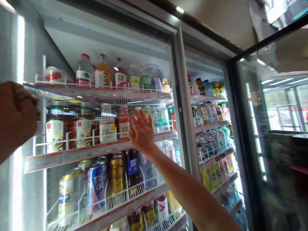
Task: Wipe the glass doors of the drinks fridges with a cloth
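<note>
My right hand [141, 130] reaches into an open drinks cooler with its fingers stretched out and apart. It is in front of the second shelf [96, 150], close to a red-labelled bottle [123, 123] and some clear bottles [160, 117]. It holds nothing. My left hand [16, 112] is at the far left edge, close to the camera and blurred. Its fingers look curled beside the cooler's metal side [16, 48], and I cannot see anything in it.
The top shelf [96, 91] carries several bottles. Cans [96, 183] stand in wire racks on the third shelf. A second cooler section [211, 128] with more drinks is to the right. The open glass door [276, 128] stands at far right.
</note>
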`<state>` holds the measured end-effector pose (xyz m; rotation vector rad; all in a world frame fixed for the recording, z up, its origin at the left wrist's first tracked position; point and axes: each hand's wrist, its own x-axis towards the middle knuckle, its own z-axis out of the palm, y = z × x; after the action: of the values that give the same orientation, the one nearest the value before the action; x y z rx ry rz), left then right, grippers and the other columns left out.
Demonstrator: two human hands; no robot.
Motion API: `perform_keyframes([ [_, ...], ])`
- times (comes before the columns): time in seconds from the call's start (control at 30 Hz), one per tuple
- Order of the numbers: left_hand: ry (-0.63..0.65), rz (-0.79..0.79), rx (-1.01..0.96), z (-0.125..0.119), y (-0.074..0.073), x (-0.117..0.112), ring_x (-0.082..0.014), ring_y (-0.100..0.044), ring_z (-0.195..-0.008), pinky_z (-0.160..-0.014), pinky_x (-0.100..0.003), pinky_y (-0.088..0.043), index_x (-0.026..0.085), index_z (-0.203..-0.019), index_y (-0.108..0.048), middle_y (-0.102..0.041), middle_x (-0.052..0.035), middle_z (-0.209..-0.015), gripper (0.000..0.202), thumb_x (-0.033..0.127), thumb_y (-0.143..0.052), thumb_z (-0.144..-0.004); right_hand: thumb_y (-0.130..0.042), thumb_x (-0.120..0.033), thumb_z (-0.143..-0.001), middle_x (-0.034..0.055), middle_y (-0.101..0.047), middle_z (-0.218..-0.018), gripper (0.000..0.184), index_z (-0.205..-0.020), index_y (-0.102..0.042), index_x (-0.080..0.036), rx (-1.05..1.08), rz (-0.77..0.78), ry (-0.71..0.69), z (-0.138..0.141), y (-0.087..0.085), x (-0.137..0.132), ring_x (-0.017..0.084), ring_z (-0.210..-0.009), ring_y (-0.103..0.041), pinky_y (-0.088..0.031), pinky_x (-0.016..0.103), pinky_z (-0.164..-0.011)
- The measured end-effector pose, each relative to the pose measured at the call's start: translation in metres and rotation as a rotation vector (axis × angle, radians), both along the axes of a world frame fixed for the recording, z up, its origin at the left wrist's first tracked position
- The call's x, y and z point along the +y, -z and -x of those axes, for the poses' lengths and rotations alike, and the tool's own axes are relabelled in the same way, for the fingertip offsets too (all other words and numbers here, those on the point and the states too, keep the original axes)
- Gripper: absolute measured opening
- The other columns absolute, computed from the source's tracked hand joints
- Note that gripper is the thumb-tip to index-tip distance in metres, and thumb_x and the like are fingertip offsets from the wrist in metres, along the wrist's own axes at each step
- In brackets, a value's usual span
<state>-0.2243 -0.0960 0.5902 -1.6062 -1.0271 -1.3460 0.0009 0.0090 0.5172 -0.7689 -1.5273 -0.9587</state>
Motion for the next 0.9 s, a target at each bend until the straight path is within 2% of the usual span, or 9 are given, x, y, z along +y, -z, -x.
perform_keyframes([
  [0.1, -0.055, -0.078, -0.015, -0.03, 0.024, 0.016, -0.0352, 0.002, -0.136, -0.071, -0.034, -0.03, 0.016, -0.1, -0.059, -0.049, -0.007, -0.12, 0.068, 0.061, -0.01, -0.088, -0.035, -0.028, -0.091, 0.0012, -0.033, -0.146, 0.043, -0.132, -0.043, -0.021, 0.005, -0.012, -0.013, -0.001, 0.001, 0.002, 0.018, -0.139, -0.017, -0.014, 0.042, -0.114],
  [0.17, -0.096, -0.114, 0.154, -0.059, 0.044, 0.035, -0.031, -0.023, -0.134, -0.086, -0.045, -0.039, 0.021, -0.109, -0.057, -0.047, -0.0076, -0.129, 0.051, 0.056, -0.027, -0.087, -0.034, -0.025, -0.09, 0.0029, -0.036, -0.145, 0.042, -0.131, -0.043, -0.02, 0.007, -0.046, -0.078, -0.005, 0.003, 0.004, 0.018, -0.139, -0.019, -0.015, 0.042, -0.113],
  [0.23, -0.091, -0.028, 0.459, -0.066, 0.05, 0.05, -0.0262, -0.029, -0.133, -0.102, -0.046, -0.033, 0.021, -0.117, -0.054, -0.043, -0.007, -0.137, 0.039, 0.041, -0.034, -0.089, -0.033, -0.023, -0.09, 0.0049, -0.04, -0.143, 0.042, -0.13, -0.044, -0.02, 0.004, -0.08, -0.14, -0.008, 0.005, 0.007, 0.017, -0.137, -0.023, -0.016, 0.042, -0.112],
  [0.3, -0.162, -0.062, 0.461, -0.045, 0.037, 0.05, -0.0265, -0.026, -0.134, -0.108, -0.047, -0.028, 0.018, -0.12, -0.053, -0.038, -0.0088, -0.141, 0.037, 0.032, -0.037, -0.088, -0.033, -0.022, -0.09, 0.0072, -0.042, -0.141, 0.041, -0.13, -0.044, -0.02, 0.019, -0.11, -0.167, -0.01, 0.007, 0.011, 0.018, -0.136, -0.026, -0.016, 0.045, -0.111],
  [0.43, -0.346, -0.311, -0.004, 0.002, 0.007, 0.026, -0.036, -0.022, -0.134, -0.107, -0.054, -0.024, 0.011, -0.121, -0.052, -0.027, -0.0143, -0.145, 0.042, 0.032, -0.045, -0.086, -0.035, -0.023, -0.09, 0.0094, -0.042, -0.14, 0.041, -0.13, -0.043, -0.02, 0.052, -0.155, -0.164, -0.01, 0.011, 0.015, 0.02, -0.135, -0.03, -0.02, 0.046, -0.11],
  [0.5, -0.338, -0.306, -0.075, -0.007, 0.014, 0.026, -0.0361, -0.027, -0.132, -0.105, -0.054, -0.027, 0.012, -0.121, -0.053, -0.03, -0.0151, -0.144, 0.04, 0.03, -0.046, -0.085, -0.036, -0.022, -0.089, 0.0085, -0.043, -0.14, 0.042, -0.13, -0.044, -0.021, 0.051, -0.167, -0.162, -0.01, 0.012, 0.014, 0.02, -0.135, -0.03, -0.021, 0.045, -0.11],
  [0.67, -0.161, -0.016, 0.517, -0.041, 0.041, 0.046, -0.0227, -0.024, -0.136, -0.111, -0.043, -0.024, 0.024, -0.125, -0.049, -0.036, -0.0054, -0.144, 0.037, 0.023, -0.042, -0.088, -0.033, -0.019, -0.09, 0.0082, -0.048, -0.136, 0.037, -0.123, -0.051, -0.018, 0.066, -0.19, -0.19, -0.013, 0.012, 0.014, 0.018, -0.134, -0.033, -0.022, 0.043, -0.11],
  [0.8, -0.276, -0.208, 0.106, -0.005, 0.013, 0.035, -0.0305, -0.015, -0.138, -0.111, -0.052, -0.018, 0.01, -0.127, -0.046, -0.031, -0.0145, -0.145, 0.042, 0.025, -0.039, -0.089, -0.034, -0.019, -0.09, 0.008, -0.049, -0.135, 0.035, -0.119, -0.054, -0.018, 0.071, -0.198, -0.194, -0.012, 0.012, 0.013, 0.018, -0.133, -0.034, -0.023, 0.043, -0.109],
  [0.9, -0.32, -0.209, -0.016, -0.012, 0.008, 0.036, -0.0338, -0.015, -0.137, -0.11, -0.051, -0.019, 0.005, -0.13, -0.043, -0.027, -0.0178, -0.146, 0.046, 0.025, -0.041, -0.088, -0.033, -0.018, -0.09, 0.0107, -0.051, -0.133, 0.035, -0.118, -0.055, -0.014, 0.076, -0.188, -0.198, -0.011, 0.012, 0.009, 0.019, -0.132, -0.036, -0.024, 0.043, -0.109],
])
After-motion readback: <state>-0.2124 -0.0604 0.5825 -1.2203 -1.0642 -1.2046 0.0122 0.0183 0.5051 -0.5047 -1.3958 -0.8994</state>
